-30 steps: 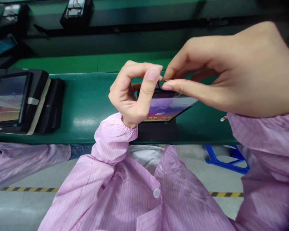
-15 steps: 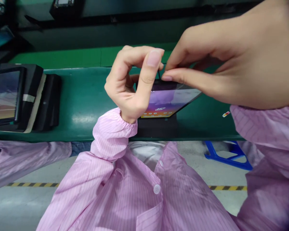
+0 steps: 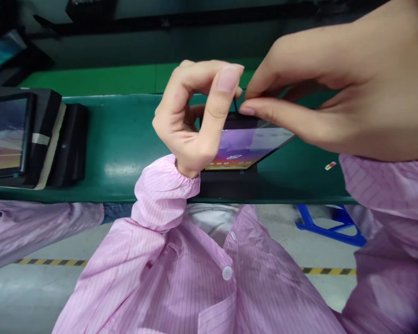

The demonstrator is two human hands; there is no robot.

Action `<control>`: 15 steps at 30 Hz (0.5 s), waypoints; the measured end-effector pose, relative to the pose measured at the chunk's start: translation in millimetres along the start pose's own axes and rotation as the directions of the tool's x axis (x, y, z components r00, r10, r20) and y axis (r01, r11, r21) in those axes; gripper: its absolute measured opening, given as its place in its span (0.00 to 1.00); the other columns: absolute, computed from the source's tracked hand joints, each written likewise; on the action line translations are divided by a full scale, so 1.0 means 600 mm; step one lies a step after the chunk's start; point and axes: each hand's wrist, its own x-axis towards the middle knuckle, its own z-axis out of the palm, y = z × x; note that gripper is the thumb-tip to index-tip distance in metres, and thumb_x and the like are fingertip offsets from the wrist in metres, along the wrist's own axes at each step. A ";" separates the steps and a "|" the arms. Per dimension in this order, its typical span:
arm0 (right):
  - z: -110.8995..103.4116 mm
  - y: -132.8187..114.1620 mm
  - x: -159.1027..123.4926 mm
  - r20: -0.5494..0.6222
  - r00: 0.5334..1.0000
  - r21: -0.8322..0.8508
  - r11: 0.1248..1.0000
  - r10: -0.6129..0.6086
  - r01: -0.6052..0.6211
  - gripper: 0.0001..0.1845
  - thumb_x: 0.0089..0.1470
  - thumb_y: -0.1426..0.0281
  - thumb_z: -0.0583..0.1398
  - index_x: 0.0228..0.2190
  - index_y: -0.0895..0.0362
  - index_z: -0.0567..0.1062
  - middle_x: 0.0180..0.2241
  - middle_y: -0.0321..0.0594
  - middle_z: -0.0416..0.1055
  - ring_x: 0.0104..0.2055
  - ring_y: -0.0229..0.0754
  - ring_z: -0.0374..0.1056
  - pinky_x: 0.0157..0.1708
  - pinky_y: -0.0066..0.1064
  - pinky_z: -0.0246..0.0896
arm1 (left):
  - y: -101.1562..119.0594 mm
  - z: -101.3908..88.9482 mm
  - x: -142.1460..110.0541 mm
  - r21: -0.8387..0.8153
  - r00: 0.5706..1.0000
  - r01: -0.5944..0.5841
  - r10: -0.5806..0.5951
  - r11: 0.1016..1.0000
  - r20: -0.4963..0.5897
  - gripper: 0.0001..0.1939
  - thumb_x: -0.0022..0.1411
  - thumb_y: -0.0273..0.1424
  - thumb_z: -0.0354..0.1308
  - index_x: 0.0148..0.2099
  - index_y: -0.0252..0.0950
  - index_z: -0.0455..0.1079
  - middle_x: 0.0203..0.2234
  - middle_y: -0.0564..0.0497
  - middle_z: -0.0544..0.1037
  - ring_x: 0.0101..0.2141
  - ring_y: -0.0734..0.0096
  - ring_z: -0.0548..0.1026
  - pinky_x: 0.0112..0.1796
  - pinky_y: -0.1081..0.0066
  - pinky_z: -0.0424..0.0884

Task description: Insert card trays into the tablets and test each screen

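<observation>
A tablet (image 3: 242, 144) with a lit purple and orange home screen rests tilted on a black block (image 3: 226, 185) at the bench's front edge. Over its upper left part my left hand (image 3: 198, 111) is closed, thumb and forefinger pinched together. From those fingertips a thin black strand (image 3: 235, 105) drops towards the tablet's dark upper edge; its kind is unclear. My right hand (image 3: 334, 88) is closed in a pinch just right of the strand, its thumb tip close above the tablet. Whatever lies between the right fingertips is hidden.
On the left, another tablet (image 3: 7, 134) lies on black foam blocks (image 3: 73, 139). A small red and yellow sticker (image 3: 330, 165) lies on the green bench mat (image 3: 121, 139). Another person's sleeve (image 3: 38, 227) shows at left. A blue stool (image 3: 330, 227) stands below the bench at right.
Both hands appear slightly further right and keep their pinched shapes. The view has shifted a little; the tablet shows no clear movement on its block.
</observation>
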 end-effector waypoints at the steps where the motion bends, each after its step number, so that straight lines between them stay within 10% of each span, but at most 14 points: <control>1: 0.001 -0.002 -0.001 0.001 1.000 0.000 1.000 0.019 -0.019 0.19 0.60 0.55 0.48 0.36 0.51 0.73 0.32 0.22 0.68 0.38 0.30 0.69 0.47 0.31 0.60 | 0.001 0.001 0.000 0.012 1.000 0.003 -0.003 1.000 -0.011 0.12 0.66 0.40 0.52 0.38 0.37 0.69 0.32 0.57 0.70 0.58 0.53 0.69 0.52 0.55 0.71; 12: 0.003 0.009 -0.002 0.043 0.995 0.201 0.975 0.093 -0.100 0.25 0.50 0.48 0.55 0.40 0.53 0.75 0.37 0.25 0.76 0.38 0.30 0.76 0.32 0.18 0.67 | -0.005 -0.003 0.005 -0.011 0.997 0.070 -0.070 0.997 0.014 0.18 0.64 0.47 0.53 0.39 0.38 0.70 0.33 0.55 0.70 0.50 0.59 0.76 0.45 0.66 0.76; 15: 0.030 0.021 0.004 -0.105 0.951 0.239 0.935 0.292 -0.261 0.24 0.54 0.48 0.53 0.34 0.54 0.76 0.38 0.30 0.77 0.42 0.35 0.76 0.37 0.23 0.71 | -0.009 0.002 0.006 0.077 1.000 0.018 -0.017 0.997 -0.015 0.18 0.65 0.48 0.50 0.39 0.38 0.69 0.32 0.56 0.70 0.46 0.62 0.78 0.43 0.65 0.76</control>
